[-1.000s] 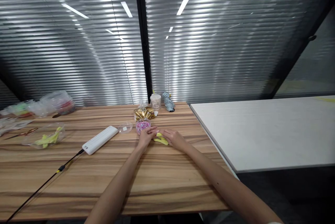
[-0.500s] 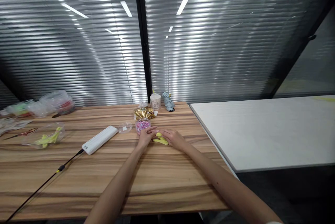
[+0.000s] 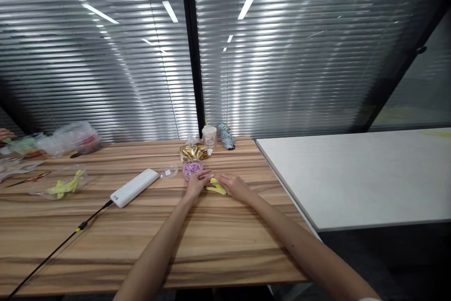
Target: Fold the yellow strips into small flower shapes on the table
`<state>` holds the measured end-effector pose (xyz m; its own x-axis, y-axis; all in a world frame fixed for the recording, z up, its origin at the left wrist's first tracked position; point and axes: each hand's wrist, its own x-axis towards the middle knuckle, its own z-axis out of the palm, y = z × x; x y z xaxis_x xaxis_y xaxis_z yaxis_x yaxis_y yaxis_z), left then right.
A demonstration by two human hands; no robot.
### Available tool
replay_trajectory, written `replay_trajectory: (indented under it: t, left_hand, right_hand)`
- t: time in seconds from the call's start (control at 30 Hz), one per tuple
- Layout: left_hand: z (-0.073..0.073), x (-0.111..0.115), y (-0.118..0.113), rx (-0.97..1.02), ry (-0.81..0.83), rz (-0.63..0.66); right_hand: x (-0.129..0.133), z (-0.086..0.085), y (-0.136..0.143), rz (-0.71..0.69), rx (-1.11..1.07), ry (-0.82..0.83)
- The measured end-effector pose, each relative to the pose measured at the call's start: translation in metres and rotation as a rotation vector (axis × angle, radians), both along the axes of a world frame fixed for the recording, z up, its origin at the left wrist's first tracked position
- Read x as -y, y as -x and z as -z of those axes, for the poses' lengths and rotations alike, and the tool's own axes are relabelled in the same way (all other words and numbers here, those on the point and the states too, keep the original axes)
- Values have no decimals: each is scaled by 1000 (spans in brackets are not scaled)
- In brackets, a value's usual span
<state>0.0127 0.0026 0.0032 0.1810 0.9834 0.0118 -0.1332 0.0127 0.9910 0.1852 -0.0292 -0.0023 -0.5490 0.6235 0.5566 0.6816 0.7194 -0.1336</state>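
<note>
Just right of the pink-filled tub, a bent yellow strip (image 3: 216,187) lies folded on the table between my hands. My left hand (image 3: 197,183) is closed, with its fingertips pinched together at the strip's upper end. From the other side, my right hand (image 3: 237,188) has its fingers drawn together on the strip's right part. The exact contact of the fingertips is too small to make out. Close behind my left hand stands a round clear tub (image 3: 192,167) of pink and purple small pieces. Its clear lid (image 3: 168,171) rests to the left.
A white power bank (image 3: 134,188) with a black cable (image 3: 52,253) lies left. Beyond it are a clear box (image 3: 58,182) holding yellow pieces and scissors (image 3: 33,179). Behind the tub stand a gold packet (image 3: 194,151), a paper cup (image 3: 209,136) and a blue-grey pouch (image 3: 226,136).
Another person's hand has come into view at the far left edge, above the plastic bags. My hands and the yellow strip show almost no movement.
</note>
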Motion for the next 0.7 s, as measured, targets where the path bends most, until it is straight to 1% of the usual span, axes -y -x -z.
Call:
replay_trajectory:
  t: [0.2, 0.47, 0.7]
  left_hand:
    - [0, 0, 0, 6, 6, 2]
    - [0, 0, 2, 69, 23, 21]
    - [-2, 1, 3, 107, 87, 32]
  right_hand:
    - [-1, 3, 0, 19, 17, 3]
    - [-3, 6, -2, 31, 54, 1]
    - [-2, 6, -2, 14, 21, -4]
